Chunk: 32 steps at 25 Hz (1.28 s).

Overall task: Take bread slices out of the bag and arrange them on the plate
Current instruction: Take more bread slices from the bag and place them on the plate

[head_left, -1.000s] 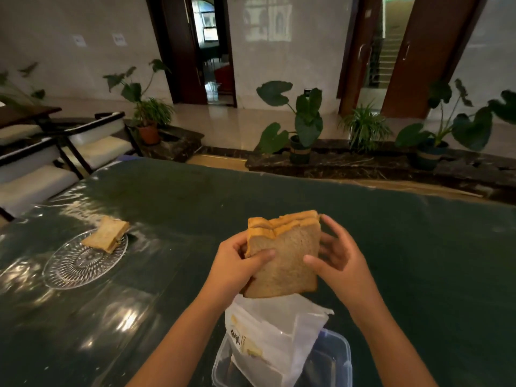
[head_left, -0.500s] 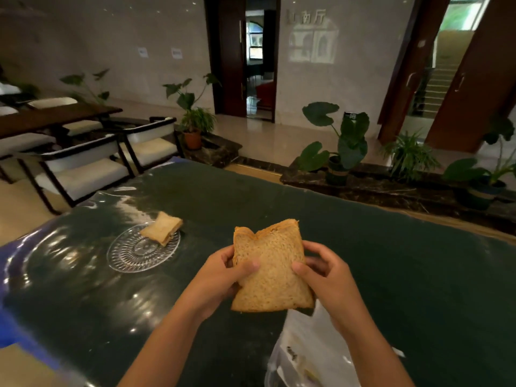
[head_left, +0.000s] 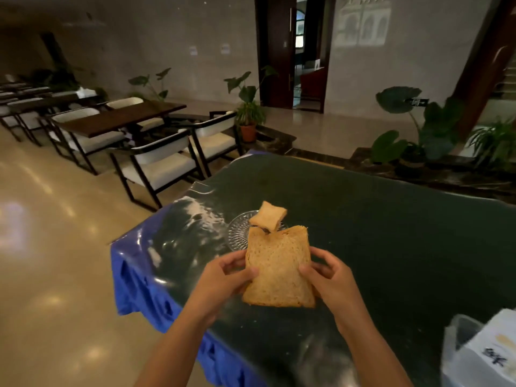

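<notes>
Both hands, left hand (head_left: 223, 277), right hand (head_left: 331, 279), gripping bread slice (head_left: 279, 272), glass plate (head_left: 237, 233) beyond

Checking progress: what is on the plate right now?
One bread slice lies on the glass plate at its far side. The slice held by both hands hides the plate's near right part, so anything there cannot be seen.

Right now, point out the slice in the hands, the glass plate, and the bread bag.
held slice (head_left: 279, 272), head view: centre of its crumb face.
glass plate (head_left: 237, 233), head view: bare ribbed left rim.
bread bag (head_left: 485, 356), head view: white front panel, lower right corner.
</notes>
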Each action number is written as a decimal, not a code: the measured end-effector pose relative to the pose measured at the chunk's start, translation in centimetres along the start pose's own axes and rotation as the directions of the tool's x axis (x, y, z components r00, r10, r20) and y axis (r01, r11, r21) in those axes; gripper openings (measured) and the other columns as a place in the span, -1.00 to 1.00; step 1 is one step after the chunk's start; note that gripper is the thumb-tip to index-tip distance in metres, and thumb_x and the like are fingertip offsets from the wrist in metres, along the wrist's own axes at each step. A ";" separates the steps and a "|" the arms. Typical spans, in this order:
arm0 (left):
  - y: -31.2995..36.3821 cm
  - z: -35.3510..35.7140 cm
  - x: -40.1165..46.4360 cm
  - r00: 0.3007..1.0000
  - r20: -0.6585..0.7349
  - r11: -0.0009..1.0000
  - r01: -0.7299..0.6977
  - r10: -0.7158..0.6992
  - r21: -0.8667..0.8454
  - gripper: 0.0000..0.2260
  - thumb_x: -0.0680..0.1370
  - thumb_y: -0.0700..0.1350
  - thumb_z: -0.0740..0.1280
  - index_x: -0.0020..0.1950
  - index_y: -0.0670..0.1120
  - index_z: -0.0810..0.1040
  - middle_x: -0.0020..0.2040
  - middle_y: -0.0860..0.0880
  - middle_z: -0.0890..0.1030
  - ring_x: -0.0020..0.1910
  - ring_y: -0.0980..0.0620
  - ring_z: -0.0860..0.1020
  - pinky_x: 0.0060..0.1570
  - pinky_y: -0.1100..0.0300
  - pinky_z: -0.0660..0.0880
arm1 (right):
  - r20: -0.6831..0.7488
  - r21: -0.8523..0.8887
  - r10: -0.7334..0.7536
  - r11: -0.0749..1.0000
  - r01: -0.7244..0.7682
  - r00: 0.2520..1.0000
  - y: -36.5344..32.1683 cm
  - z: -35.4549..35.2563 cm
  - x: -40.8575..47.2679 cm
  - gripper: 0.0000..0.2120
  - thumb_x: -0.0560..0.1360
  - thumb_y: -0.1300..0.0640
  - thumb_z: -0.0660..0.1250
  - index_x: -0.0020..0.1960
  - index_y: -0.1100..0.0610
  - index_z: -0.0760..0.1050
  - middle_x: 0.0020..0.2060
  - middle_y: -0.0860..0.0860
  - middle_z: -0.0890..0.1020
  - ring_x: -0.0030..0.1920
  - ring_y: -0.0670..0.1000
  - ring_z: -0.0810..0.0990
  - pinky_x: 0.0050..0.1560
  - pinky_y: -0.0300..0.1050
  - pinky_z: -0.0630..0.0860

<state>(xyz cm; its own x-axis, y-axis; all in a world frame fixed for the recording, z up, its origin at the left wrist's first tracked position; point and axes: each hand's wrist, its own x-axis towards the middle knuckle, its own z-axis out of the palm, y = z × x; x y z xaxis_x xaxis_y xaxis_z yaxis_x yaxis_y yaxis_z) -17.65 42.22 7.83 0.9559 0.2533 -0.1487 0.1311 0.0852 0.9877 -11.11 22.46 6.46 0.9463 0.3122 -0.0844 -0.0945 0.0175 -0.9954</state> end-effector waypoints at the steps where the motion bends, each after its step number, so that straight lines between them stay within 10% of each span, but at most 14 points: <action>1: 0.1 -1.4 0.3 1.000 -0.009 1.000 0.004 -0.004 0.005 -0.72 0.41 -0.31 0.41 0.06 -0.04 0.60 -0.12 0.02 0.72 -0.16 0.05 0.68 -0.26 0.23 0.62 | -0.006 -0.002 0.007 1.000 -0.007 1.000 0.1 1.4 0.3 -0.68 0.39 0.15 0.41 0.07 -0.13 0.46 -0.11 -0.08 0.66 -0.12 -0.09 0.66 -0.32 -0.21 0.58; 21: -4.8 -12.1 26.0 0.992 0.030 0.947 0.109 -0.124 0.301 -0.65 0.43 -0.32 0.38 0.16 -0.01 0.59 -0.04 0.09 0.66 -0.10 0.20 0.63 -0.25 0.35 0.55 | -0.281 0.002 0.194 0.979 -0.201 0.940 9.8 12.0 22.4 -0.69 0.39 0.19 0.41 0.10 -0.05 0.52 -0.06 -0.02 0.63 -0.01 0.00 0.61 -0.02 0.09 0.60; 32: -12.0 -11.7 39.6 0.960 0.230 0.880 0.032 -0.159 0.473 -0.67 0.47 -0.26 0.33 0.21 -0.03 0.55 0.00 0.06 0.63 -0.07 0.17 0.58 -0.20 0.35 0.49 | -0.563 -0.061 0.246 0.940 -0.336 0.789 15.4 13.0 31.3 -0.67 0.40 0.22 0.40 0.15 0.03 0.51 -0.19 -0.20 0.58 -0.17 -0.21 0.57 -0.25 -0.32 0.51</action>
<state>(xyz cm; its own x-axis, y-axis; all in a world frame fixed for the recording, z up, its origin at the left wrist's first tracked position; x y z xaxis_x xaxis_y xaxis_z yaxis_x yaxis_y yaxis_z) 15.58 62.49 -10.43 0.9575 0.0077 -0.2883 0.2703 -0.3727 0.8877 13.07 44.86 -10.92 0.8974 -0.2843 -0.3373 -0.3883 -0.1460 -0.9099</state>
